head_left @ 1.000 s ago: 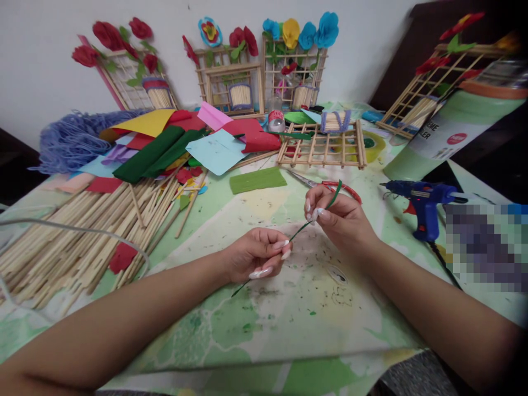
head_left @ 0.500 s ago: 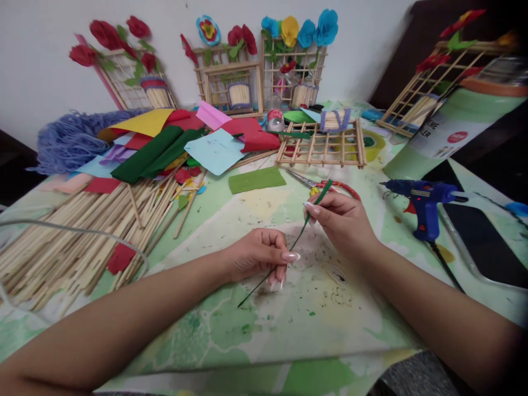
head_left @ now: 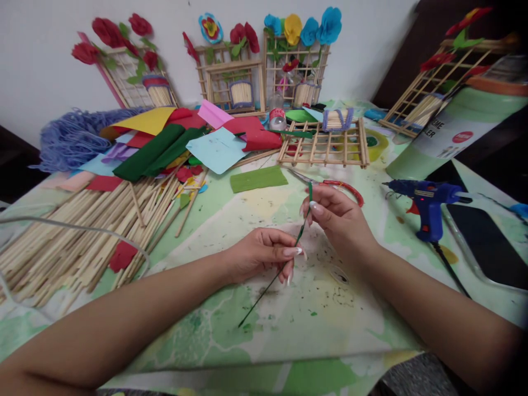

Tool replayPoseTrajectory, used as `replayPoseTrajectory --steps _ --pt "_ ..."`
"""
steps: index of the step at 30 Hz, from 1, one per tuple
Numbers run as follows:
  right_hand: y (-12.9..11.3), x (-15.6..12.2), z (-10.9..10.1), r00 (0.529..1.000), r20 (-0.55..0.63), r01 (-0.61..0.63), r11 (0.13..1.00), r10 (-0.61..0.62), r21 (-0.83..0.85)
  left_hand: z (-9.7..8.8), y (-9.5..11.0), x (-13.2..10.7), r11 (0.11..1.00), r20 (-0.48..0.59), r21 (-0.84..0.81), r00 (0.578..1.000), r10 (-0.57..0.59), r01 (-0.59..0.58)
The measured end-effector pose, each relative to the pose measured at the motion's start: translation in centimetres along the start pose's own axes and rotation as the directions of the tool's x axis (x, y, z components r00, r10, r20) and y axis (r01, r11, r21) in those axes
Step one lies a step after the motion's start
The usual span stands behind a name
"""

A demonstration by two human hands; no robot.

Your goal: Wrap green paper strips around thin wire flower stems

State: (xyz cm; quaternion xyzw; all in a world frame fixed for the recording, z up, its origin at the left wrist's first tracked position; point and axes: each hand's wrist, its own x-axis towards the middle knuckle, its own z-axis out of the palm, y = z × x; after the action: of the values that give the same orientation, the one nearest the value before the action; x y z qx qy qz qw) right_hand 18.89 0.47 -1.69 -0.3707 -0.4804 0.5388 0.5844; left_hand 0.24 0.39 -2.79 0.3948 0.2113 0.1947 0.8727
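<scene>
My left hand [head_left: 264,254] pinches a thin green-wrapped stick [head_left: 264,291] near its middle; the stick's lower end slants down to the left over the table. My right hand [head_left: 336,217] is closed on a narrow green paper strip [head_left: 309,190] that winds onto the stick's upper end and stands up above my fingers. Both hands hover just above the green patterned table cover [head_left: 289,330], a hand's width apart.
Red-handled scissors [head_left: 330,184] lie behind my right hand. A blue glue gun [head_left: 424,201] and a dark phone [head_left: 482,242] sit to the right. A pile of wooden sticks [head_left: 82,231], coloured paper sheets [head_left: 173,143], a wooden lattice [head_left: 324,146] and flower-decorated frames [head_left: 264,66] fill the left and back.
The stick has slid further down through my left fingers and turned steeper. My right hand has swung the green strip from leaning right to nearly upright.
</scene>
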Motion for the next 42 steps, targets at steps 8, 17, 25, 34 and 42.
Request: replayPoseTrajectory --steps 8,17,25,34,42 --pt "0.3 0.0 -0.1 0.926 0.236 -0.339 0.925 0.296 0.170 -0.2 0.1 0.1 0.996 -0.018 -0.053 0.997 0.073 -0.074" --pt "0.8 -0.6 0.4 0.866 0.421 -0.360 0.921 0.269 0.152 -0.1 0.0 0.3 0.999 0.031 -0.020 0.999 0.038 -0.037" --pt "0.0 -1.0 1.2 0.914 0.254 -0.368 0.909 0.315 0.198 0.7 0.0 0.3 0.999 -0.105 0.029 0.994 0.041 -0.038" --pt "0.0 -1.2 1.3 0.912 0.246 -0.369 0.918 0.328 0.143 1.2 -0.2 0.6 0.992 -0.226 0.121 0.973 0.056 -0.029" --pt "0.2 -0.8 0.9 0.935 0.169 -0.342 0.917 0.310 0.207 1.1 -0.1 0.4 0.994 -0.203 0.033 0.974 0.105 -0.100"
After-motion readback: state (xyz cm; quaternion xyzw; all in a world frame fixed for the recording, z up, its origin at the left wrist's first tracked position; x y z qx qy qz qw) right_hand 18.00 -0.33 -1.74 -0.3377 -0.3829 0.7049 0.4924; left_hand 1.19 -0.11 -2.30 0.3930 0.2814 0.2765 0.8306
